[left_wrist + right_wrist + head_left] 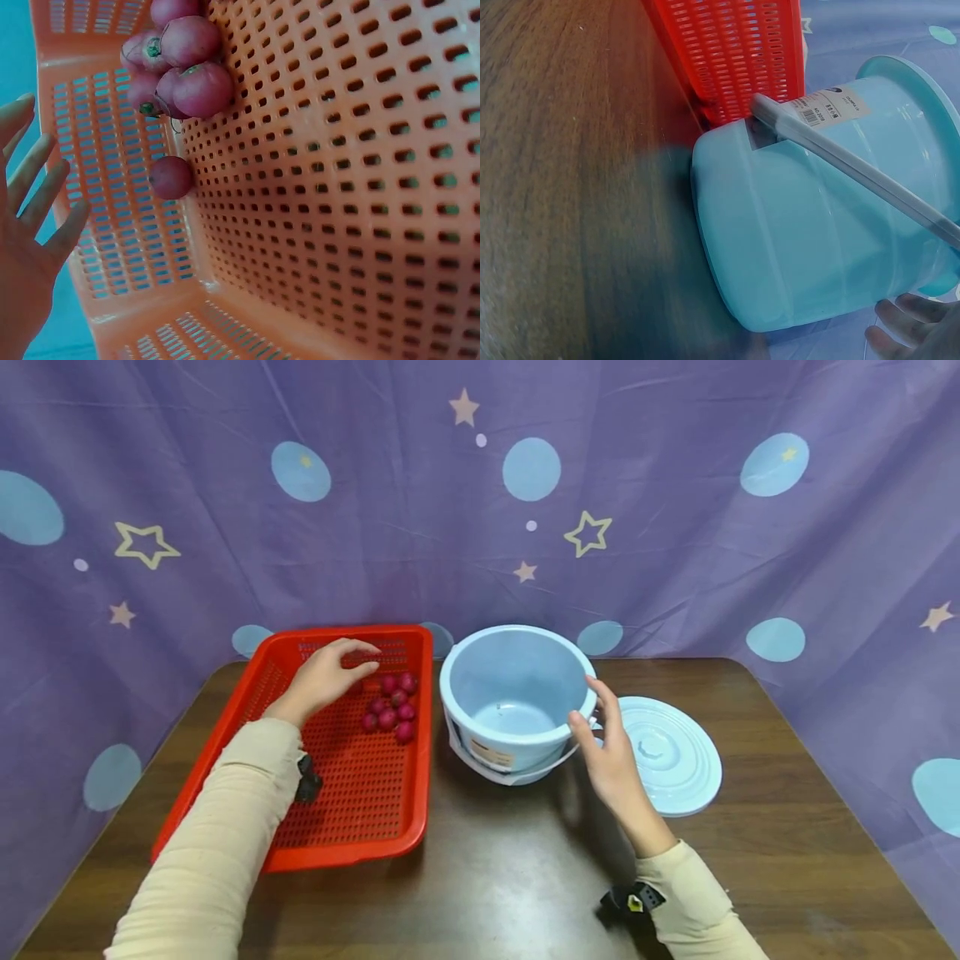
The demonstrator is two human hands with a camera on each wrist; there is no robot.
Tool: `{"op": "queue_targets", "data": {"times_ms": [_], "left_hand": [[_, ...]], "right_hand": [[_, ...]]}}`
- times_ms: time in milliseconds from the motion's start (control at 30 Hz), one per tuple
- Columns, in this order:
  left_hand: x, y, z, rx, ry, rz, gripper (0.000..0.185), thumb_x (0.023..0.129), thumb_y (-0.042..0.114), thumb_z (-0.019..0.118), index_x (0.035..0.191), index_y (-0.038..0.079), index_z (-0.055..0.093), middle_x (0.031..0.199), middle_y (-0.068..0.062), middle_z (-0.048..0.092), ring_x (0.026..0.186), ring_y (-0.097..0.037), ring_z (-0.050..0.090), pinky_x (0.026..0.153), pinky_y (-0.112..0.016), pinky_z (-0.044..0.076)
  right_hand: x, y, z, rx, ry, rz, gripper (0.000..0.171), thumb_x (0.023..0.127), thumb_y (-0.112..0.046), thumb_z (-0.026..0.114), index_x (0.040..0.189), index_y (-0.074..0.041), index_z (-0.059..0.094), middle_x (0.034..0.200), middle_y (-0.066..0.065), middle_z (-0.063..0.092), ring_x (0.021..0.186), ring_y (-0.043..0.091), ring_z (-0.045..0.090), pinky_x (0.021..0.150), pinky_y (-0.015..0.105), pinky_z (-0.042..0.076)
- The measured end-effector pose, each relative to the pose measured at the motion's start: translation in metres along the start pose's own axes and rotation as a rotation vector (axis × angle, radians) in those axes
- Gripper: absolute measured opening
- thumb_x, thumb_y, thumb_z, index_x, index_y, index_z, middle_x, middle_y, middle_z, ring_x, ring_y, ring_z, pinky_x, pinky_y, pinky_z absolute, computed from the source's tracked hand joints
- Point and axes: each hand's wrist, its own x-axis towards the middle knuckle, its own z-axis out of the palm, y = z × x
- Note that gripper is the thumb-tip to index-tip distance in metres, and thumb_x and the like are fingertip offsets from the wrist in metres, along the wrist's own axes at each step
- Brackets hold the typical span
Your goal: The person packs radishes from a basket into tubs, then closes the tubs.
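Observation:
My left hand (322,681) is over the red basket (345,839), its thumb and fingers spread apart with nothing between them. Several round purple-red radishes (387,718) lie along the basket's right side; the left wrist view shows green stem ends and a thin root on the radishes (191,41). In that view the left hand (30,210) is beside the basket wall. A light blue bucket (498,731) stands upright with its inside bare. My right hand (611,752) touches the bucket's right rim with extended fingers. The right wrist view shows its fingertips (889,341) near the bucket's outer wall.
A round light blue lid (663,756) lies flat on the brown wooden table (517,877), right of the bucket. The bucket's handle (517,777) hangs down in front. A purple curtain (480,527) with stars and dots stands behind the table.

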Motion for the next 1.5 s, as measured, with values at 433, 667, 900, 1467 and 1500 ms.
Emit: {"op": "queue_targets", "data": {"times_ms": [433, 667, 900, 1467, 1500], "left_hand": [[0.001, -0.026, 0.009, -0.087, 0.062, -0.064, 0.031, 0.099, 0.018, 0.062, 0.126, 0.001, 0.062, 0.133, -0.022, 0.056, 0.13, -0.04, 0.045, 0.107, -0.055, 0.032], [-0.001, -0.037, 0.022, -0.044, 0.082, -0.173, 0.033, 0.098, 0.018, 0.06, 0.127, 0.002, 0.061, 0.133, -0.024, 0.055, 0.125, -0.043, 0.047, 0.103, -0.056, 0.036], [-0.003, -0.047, 0.028, 0.008, 0.083, -0.274, 0.036, 0.097, 0.023, 0.06, 0.128, 0.004, 0.061, 0.13, -0.026, 0.057, 0.117, -0.045, 0.053, 0.098, -0.056, 0.039], [0.004, -0.052, 0.031, 0.073, -0.011, -0.327, 0.037, 0.096, 0.027, 0.059, 0.129, 0.012, 0.048, 0.122, -0.018, 0.056, 0.109, -0.039, 0.055, 0.088, -0.057, 0.039], [0.005, -0.051, 0.031, 0.081, -0.019, -0.332, 0.038, 0.096, 0.027, 0.059, 0.13, 0.012, 0.047, 0.121, -0.018, 0.055, 0.108, -0.039, 0.054, 0.088, -0.058, 0.038]], "right_hand": [[0.0, 0.001, 0.0, -0.01, 0.0, -0.004, 0.054, 0.101, -0.023, 0.055, 0.151, -0.021, 0.034, 0.132, 0.021, 0.053, 0.117, 0.024, 0.048, 0.092, 0.038, 0.038], [-0.002, 0.001, -0.001, -0.028, 0.001, -0.012, 0.054, 0.101, -0.022, 0.054, 0.152, -0.021, 0.034, 0.13, 0.02, 0.053, 0.117, 0.023, 0.048, 0.091, 0.036, 0.037], [0.0, 0.003, 0.0, -0.023, -0.002, -0.021, 0.054, 0.101, -0.022, 0.055, 0.151, -0.02, 0.035, 0.128, 0.021, 0.053, 0.117, 0.027, 0.049, 0.091, 0.038, 0.037], [0.001, 0.002, 0.0, -0.022, -0.007, -0.022, 0.055, 0.101, -0.021, 0.054, 0.152, -0.02, 0.034, 0.131, 0.021, 0.053, 0.12, 0.026, 0.048, 0.094, 0.039, 0.036], [0.001, 0.002, 0.0, -0.023, -0.007, -0.022, 0.055, 0.101, -0.021, 0.054, 0.152, -0.02, 0.034, 0.131, 0.021, 0.053, 0.121, 0.026, 0.048, 0.094, 0.039, 0.036]]}}
